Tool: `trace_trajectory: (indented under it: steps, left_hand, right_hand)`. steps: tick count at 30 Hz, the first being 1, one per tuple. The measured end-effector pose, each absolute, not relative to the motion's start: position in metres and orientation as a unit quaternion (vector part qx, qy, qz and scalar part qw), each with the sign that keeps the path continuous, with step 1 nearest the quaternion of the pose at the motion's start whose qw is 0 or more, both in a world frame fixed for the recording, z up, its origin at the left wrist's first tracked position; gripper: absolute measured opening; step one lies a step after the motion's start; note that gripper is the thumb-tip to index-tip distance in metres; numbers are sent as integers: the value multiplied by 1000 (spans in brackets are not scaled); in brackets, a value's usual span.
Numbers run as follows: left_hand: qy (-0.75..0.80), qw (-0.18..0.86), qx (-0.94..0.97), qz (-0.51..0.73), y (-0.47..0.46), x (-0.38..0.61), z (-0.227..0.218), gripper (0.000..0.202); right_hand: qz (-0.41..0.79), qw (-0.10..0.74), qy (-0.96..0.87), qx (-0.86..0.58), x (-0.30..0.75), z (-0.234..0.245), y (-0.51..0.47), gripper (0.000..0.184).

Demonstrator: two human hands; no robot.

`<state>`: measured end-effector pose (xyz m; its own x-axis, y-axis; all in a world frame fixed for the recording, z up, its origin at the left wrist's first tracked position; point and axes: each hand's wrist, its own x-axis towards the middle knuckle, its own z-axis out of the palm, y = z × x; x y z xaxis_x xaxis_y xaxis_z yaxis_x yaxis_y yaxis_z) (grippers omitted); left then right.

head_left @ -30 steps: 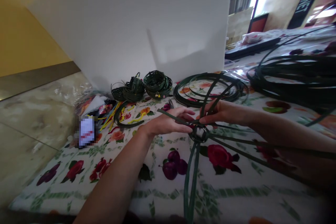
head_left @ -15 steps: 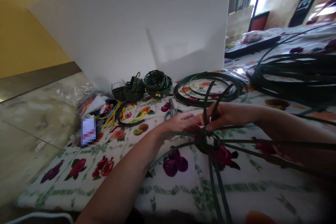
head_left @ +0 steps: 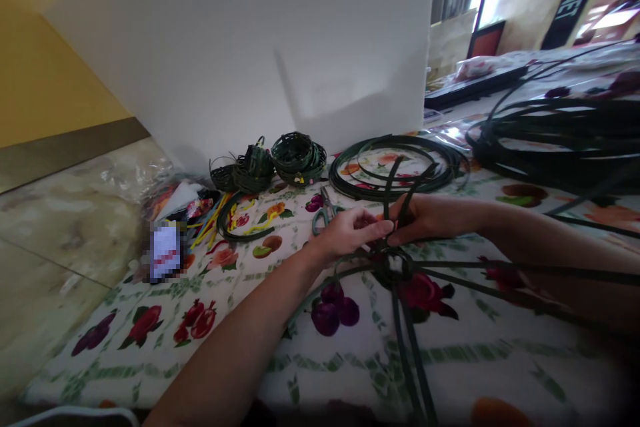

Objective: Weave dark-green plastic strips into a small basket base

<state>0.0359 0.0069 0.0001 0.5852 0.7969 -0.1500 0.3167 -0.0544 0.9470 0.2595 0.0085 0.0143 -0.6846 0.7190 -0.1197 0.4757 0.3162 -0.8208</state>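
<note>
A partly woven piece of dark green strips (head_left: 393, 265) lies on the flowered tablecloth, with a small round ring at its centre and long strips running out to the sides and toward me. Just behind the ring, my left hand (head_left: 356, 230) pinches a dark green strip between thumb and fingers. Right beside it, my right hand (head_left: 423, 219) has its fingers closed around the strips (head_left: 390, 197) that stand up from the far side of the ring. The fingertips of both hands nearly meet and partly hide the weaving there.
Scissors (head_left: 325, 212) lie beyond my left hand. Small woven baskets (head_left: 297, 157) stand by the white board (head_left: 250, 47). Coiled strips (head_left: 345, 183) lie behind my hands, and a larger coil (head_left: 560, 153) sits at right. Plastic bags (head_left: 183, 200) and yellow strips (head_left: 213, 223) are at left.
My left thumb has come forward over the strip, beside my right fingertips. My right hand stays at the upright strips. The whole view has shifted slightly.
</note>
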Motion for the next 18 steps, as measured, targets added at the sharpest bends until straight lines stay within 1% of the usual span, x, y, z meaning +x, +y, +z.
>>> trace_trajectory:
  steps: [4, 7, 12, 15, 18]
  left_hand:
    - [372, 527, 739, 193, 8, 33, -1, 48]
    - [349, 497, 777, 167, 8, 32, -2, 41]
    - [437, 377, 799, 169, 2, 37, 2, 24]
    - [446, 348, 809, 162, -2, 39, 6, 16]
    - [448, 345, 806, 173, -2, 38, 7, 18]
  right_hand:
    - [445, 132, -819, -337, 253, 13, 5, 36]
    - [420, 137, -829, -342, 248, 13, 2, 31]
    - [395, 128, -829, -375, 243, 6, 3, 25]
    - [395, 111, -829, -381, 245, -2, 9, 27]
    - [396, 128, -832, -367, 249, -9, 16, 30]
